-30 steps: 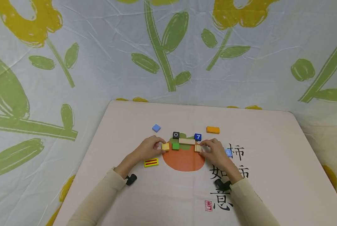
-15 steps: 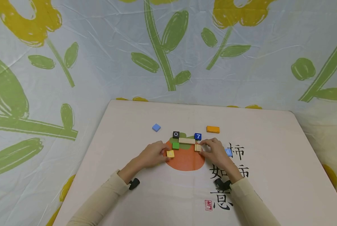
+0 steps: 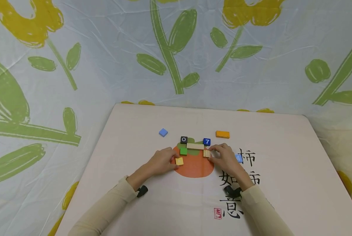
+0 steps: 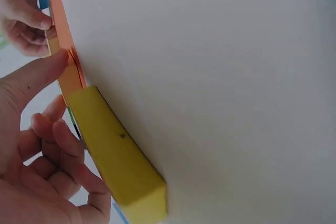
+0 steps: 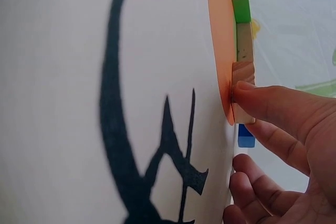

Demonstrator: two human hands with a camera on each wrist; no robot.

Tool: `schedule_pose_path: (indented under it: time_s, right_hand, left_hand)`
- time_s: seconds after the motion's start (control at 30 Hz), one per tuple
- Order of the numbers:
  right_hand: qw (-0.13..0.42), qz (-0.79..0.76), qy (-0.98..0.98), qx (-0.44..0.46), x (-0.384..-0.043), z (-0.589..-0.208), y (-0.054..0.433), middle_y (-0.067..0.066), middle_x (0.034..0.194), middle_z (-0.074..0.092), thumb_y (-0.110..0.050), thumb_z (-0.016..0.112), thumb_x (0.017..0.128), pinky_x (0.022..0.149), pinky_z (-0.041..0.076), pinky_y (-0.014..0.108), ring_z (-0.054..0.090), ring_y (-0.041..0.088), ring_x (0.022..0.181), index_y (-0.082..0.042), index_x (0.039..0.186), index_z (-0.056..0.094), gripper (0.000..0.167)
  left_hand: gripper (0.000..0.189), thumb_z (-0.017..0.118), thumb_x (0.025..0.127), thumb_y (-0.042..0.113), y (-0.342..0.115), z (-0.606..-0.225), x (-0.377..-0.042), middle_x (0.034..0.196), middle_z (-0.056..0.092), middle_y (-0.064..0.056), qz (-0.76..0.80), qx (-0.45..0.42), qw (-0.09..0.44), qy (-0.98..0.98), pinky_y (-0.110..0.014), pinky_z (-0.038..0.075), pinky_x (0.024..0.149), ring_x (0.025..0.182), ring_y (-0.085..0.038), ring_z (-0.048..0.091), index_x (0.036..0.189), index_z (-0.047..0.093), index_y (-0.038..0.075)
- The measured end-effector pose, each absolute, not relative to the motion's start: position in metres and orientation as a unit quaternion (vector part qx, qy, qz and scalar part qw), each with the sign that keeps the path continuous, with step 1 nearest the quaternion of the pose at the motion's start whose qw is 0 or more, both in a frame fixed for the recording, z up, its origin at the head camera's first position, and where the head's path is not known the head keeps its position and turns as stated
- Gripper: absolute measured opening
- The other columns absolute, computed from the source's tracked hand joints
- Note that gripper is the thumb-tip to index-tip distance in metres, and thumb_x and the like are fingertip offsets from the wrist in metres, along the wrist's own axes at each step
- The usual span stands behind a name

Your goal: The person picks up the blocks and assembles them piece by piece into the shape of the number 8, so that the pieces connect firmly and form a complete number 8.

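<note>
My left hand [image 3: 163, 160] pinches a small yellow cube block [image 3: 179, 161] between thumb and index finger, over the left part of the printed orange fruit [image 3: 193, 168]. My right hand [image 3: 224, 158] pinches a striped wooden block [image 3: 206, 153] at the fruit's upper right. A green block [image 3: 183, 151] sits between the two hands, touching a long plain wooden block [image 3: 195, 146]. Behind them stand a black block marked 0 [image 3: 183, 140] and a dark blue block marked 7 [image 3: 206, 141]. In the left wrist view a longer yellow block [image 4: 118, 150] lies beside the left fingers; the hand hides it from the head view.
A light blue tile [image 3: 163, 132] lies at the back left and an orange block [image 3: 222, 134] at the back right. A light blue block marked 4 [image 3: 238, 158] is partly behind the right hand. The tablecloth [image 3: 282, 164] has black printed characters.
My left hand has brought the yellow cube toward me and to the right, from left of the green block onto the printed fruit, covering the longer yellow block. The right hand stays put.
</note>
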State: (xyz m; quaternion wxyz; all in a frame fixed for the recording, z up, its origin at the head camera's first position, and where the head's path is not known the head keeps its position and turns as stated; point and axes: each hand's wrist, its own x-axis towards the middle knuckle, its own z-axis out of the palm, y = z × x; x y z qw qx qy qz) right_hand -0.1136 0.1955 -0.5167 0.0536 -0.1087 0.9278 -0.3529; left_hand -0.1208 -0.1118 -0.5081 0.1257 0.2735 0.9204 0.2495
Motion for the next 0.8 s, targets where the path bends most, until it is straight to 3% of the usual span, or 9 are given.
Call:
schedule_pose_path:
  time_s: [0.3, 0.8]
  right_hand:
    - [0.058, -0.352, 0.928, -0.104, -0.114, -0.516, 0.196, 0.014, 0.112, 0.055, -0.019, 0.078, 0.088, 0.089, 0.043, 0.053, 0.049, 0.033, 0.108, -0.014, 0.113, 0.069, 0.027]
    - [0.066, -0.353, 0.928, -0.098, -0.113, -0.515, 0.195, 0.014, 0.115, 0.055, -0.02, 0.078, 0.089, 0.091, 0.042, 0.054, 0.048, 0.034, 0.109, -0.013, 0.115, 0.068, 0.029]
  left_hand:
    - [0.039, 0.083, 0.084, 0.036, -0.099, -0.504, -0.119, 0.092, 0.058, 0.007, 0.225, 0.245, 0.129, 0.934, -0.038, 0.041, 0.072, 0.078, -0.01, 0.051, 0.112, 0.069, 0.012]
    - [0.04, 0.083, 0.082, 0.037, -0.089, -0.505, -0.116, 0.091, 0.059, 0.006, 0.212, 0.237, 0.108, 0.942, -0.032, 0.042, 0.067, 0.078, -0.009, 0.053, 0.109, 0.07, 0.01]
